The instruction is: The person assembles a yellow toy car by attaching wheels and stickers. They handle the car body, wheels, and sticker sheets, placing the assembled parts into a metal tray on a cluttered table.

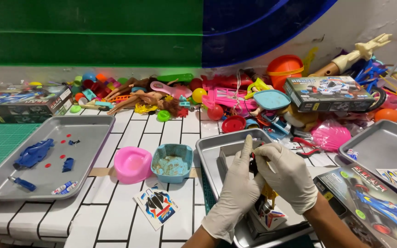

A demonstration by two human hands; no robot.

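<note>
Both gloved hands meet over the middle metal tray (207, 158), just above the grey open box (228, 156) that sits in it. The left hand (237, 183) stands upright with its fingers pointing up and away, while the right hand (288, 177) curls in from the right, and the two close together on a small dark part (253, 165) pinched between them. That part seems to run roughly upright, though the gloves hide most of it. Yellow plastic pieces (268, 193) hang just below the right hand, which covers more of the part.
</note>
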